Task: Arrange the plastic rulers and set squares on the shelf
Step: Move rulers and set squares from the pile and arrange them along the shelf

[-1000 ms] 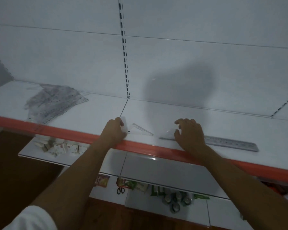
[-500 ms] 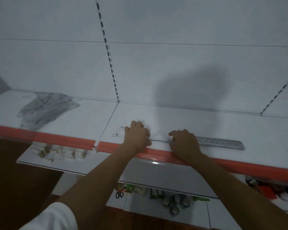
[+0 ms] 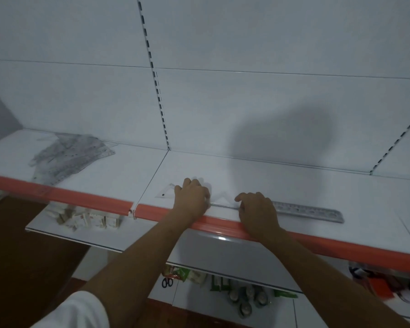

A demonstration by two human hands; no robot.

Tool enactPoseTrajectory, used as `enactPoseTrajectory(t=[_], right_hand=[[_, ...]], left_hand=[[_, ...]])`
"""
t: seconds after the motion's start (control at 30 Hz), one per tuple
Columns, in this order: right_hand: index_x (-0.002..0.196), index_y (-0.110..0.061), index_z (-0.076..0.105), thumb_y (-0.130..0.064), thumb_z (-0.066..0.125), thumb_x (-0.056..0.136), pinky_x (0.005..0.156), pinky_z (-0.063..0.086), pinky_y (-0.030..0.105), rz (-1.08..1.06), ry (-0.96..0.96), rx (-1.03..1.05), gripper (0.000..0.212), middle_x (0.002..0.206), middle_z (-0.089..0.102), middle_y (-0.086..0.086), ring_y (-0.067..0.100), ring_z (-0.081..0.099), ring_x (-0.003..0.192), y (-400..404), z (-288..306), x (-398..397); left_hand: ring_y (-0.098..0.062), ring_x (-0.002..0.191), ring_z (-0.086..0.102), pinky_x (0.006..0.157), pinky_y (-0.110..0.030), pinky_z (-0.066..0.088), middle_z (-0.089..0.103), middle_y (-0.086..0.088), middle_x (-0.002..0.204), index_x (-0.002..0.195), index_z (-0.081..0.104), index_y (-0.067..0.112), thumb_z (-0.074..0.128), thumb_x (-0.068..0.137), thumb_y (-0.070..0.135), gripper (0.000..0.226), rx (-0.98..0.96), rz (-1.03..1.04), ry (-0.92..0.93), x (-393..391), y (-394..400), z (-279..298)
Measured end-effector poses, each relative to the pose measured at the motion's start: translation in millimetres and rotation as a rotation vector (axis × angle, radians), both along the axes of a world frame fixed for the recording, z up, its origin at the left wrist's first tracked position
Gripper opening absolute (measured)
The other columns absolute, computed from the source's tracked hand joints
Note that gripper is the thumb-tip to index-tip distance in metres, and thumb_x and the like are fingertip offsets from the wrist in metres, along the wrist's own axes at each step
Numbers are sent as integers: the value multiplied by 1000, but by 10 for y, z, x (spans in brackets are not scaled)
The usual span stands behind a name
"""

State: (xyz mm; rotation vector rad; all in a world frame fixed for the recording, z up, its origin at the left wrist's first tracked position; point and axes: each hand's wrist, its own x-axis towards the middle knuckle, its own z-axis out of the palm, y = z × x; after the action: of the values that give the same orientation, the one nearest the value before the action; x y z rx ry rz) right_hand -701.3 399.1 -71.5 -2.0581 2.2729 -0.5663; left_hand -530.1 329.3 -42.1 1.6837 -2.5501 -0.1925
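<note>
Clear plastic ruler (image 3: 308,211) lies flat on the white shelf (image 3: 294,185), near the orange front edge (image 3: 152,210); grey printed scale, rounded right end. Its long axis runs left-right, roughly parallel to that edge, right end tilted slightly toward you. Left end is under your right hand (image 3: 258,211).

Two clear set squares sit on the same shelf. One set square (image 3: 167,194) pokes out left of your left hand (image 3: 192,200), small dark hole near its corner, long side along the shelf front. A second set square (image 3: 223,200) lies between your hands, apex pointing to the back wall; faint, edges hard to read.

Your left hand is palm down, fingers bent, resting on the first set square. Your right hand is palm down, fingers curled, tips pressing the ruler; no wrap visible.

A loose pile of rulers (image 3: 69,159) lies far left on the shelf.
</note>
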Motion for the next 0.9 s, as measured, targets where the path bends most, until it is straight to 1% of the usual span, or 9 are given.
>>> enactPoseTrajectory(t=[0.1,0.2,0.37,0.47,0.6,0.77,0.9], right_hand=[[117,-21,61,2,50,80,80,39,30,14,-6,20,45,101,67,1,20,56,94,2,0,4],[121,-23,58,7,50,78,82,39,29,33,8,39,53,100,67,-1,18,55,94,-13,-2,-21],[120,-26,57,0,53,81,80,38,29,55,16,47,47,100,66,-2,17,55,93,-22,0,-38],[117,-25,59,-9,55,81,84,42,29,73,-27,34,40,103,67,-2,18,56,96,-4,-2,-33],[118,-23,60,-5,53,85,84,39,30,65,-13,27,38,106,66,-1,19,55,98,-16,-20,-25],[116,-23,60,-5,51,86,85,39,30,39,-23,54,37,105,66,-1,19,55,99,-17,2,-12],[115,-24,62,-4,53,84,84,41,29,32,-12,76,37,104,67,-2,17,55,97,-21,26,3]], left_hand=[[-23,116,41,95,-40,33,53,-2,118,108,69,27,56,93,26,20,2,-1,11,-15,-3,-9],[-23,116,41,96,-41,32,53,-2,117,108,68,29,57,92,27,19,16,-1,8,-21,-5,-12],[-22,116,42,95,-40,32,55,-1,117,110,65,31,56,92,28,20,46,7,8,-47,-23,-27],[-21,114,45,94,-40,32,58,0,116,112,65,31,54,94,27,21,34,8,2,-74,-18,-47],[-22,115,48,95,-40,32,60,-1,115,118,63,26,51,95,24,26,31,6,-9,-96,-36,-53],[-22,110,51,93,-37,34,63,-2,109,111,67,25,51,95,22,24,28,-8,-33,-109,-54,-38],[-22,111,52,93,-39,35,60,-2,112,114,66,26,51,95,25,24,32,-6,-41,-100,-68,-51]])
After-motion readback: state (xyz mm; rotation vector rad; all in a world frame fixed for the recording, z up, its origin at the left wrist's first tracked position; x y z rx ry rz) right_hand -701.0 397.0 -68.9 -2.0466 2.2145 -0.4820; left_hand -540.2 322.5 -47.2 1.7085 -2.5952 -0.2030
